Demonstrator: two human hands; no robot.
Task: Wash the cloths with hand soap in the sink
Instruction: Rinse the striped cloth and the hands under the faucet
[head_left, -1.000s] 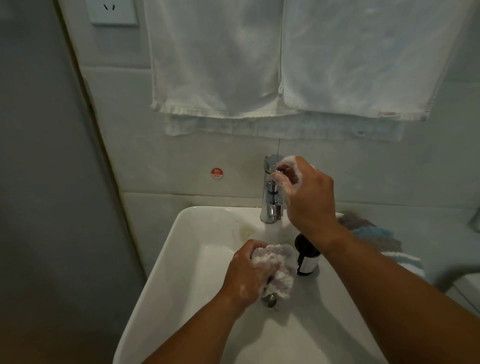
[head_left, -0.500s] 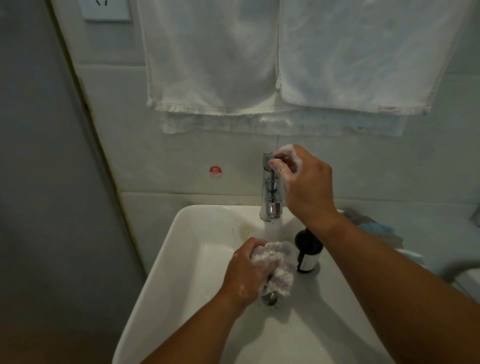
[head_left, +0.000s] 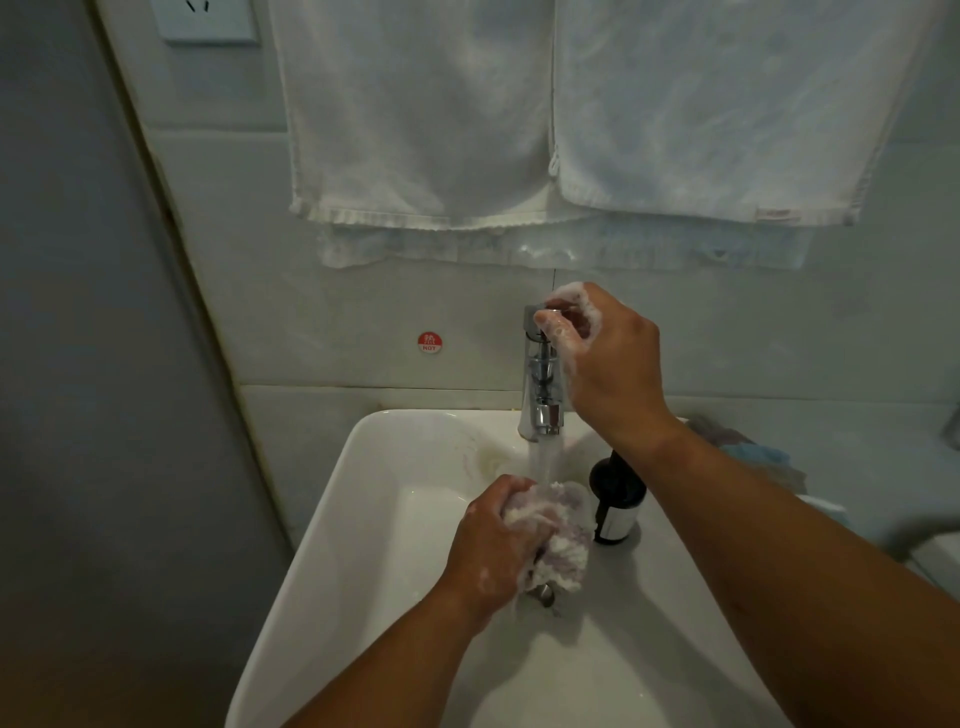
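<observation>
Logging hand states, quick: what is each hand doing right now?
Left hand: grips the soapy cloth under the running tap.
Right hand: sudsy fingers pinch the tap's top.

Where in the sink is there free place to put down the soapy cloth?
Free: the basin floor between the left hand and the left wall of the sink, and the floor on the near side of the drain. Crowded: below the faucet, which the right hand grips, the water stream, the soapy cloth and the soap bottle are close together.
</observation>
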